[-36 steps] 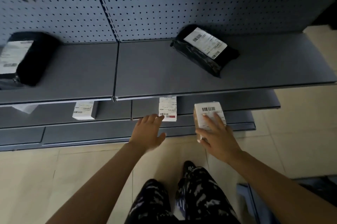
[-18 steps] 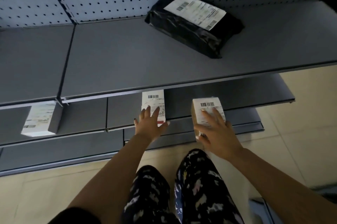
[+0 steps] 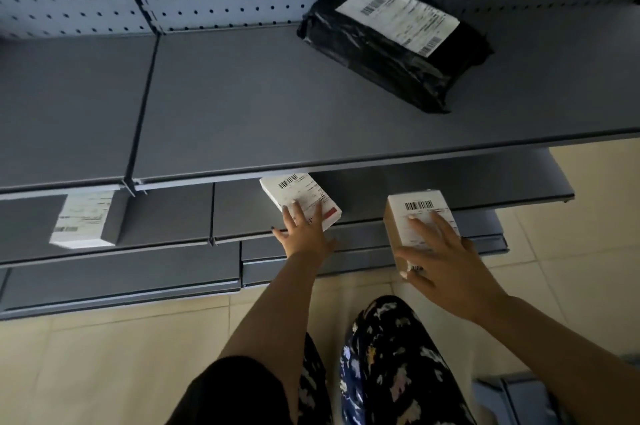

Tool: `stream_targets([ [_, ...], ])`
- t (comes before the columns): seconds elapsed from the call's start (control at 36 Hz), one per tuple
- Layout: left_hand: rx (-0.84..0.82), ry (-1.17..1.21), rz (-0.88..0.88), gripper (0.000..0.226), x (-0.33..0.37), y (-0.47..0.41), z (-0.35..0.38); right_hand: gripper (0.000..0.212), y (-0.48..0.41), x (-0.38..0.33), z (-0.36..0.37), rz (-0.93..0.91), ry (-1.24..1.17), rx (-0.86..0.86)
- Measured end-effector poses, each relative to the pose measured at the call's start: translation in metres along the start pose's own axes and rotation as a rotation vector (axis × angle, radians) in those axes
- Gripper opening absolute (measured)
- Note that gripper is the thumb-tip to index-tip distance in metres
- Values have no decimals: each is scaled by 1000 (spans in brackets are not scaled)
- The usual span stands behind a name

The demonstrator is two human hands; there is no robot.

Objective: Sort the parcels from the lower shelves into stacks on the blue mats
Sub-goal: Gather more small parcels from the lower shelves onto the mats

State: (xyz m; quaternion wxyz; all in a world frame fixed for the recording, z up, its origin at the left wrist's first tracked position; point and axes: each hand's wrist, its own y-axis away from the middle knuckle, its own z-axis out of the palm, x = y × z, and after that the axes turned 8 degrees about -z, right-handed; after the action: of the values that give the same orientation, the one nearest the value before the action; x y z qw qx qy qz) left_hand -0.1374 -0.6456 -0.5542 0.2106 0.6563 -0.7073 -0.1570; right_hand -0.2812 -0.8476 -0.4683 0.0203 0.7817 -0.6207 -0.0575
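A flat white parcel (image 3: 298,192) with a barcode label and a red patch lies on a lower grey shelf (image 3: 363,192), turned at an angle. My left hand (image 3: 304,234) rests on its near end, fingers spread over the label. To the right, my right hand (image 3: 446,262) grips a small tan box (image 3: 412,213) with a white barcode label, held in front of the shelf edge. Another white parcel (image 3: 83,220) sits on the same shelf level at the far left.
A black bagged parcel (image 3: 391,43) with a white label lies on the upper shelf (image 3: 242,106) against the pegboard back. A corner of a blue mat (image 3: 512,397) shows on the tiled floor at bottom right. My patterned trouser legs (image 3: 391,355) are below.
The view has moved closer to the shelves. My left hand went from reaching to lying on the white parcel, which has turned at an angle. The tan box stays in my right hand.
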Motion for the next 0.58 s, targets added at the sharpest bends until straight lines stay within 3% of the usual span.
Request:
stream_targets([
  [0.28, -30, -21, 65, 81, 14, -18, 15, 31, -9, 17, 0, 26, 8, 14],
  [0.42, 101, -118, 114, 73, 1, -7, 28, 29, -8, 19, 12, 27, -18, -6],
  [0.58, 121, -138, 88, 82, 2, -12, 32, 31, -14, 20, 20, 11, -12, -19],
])
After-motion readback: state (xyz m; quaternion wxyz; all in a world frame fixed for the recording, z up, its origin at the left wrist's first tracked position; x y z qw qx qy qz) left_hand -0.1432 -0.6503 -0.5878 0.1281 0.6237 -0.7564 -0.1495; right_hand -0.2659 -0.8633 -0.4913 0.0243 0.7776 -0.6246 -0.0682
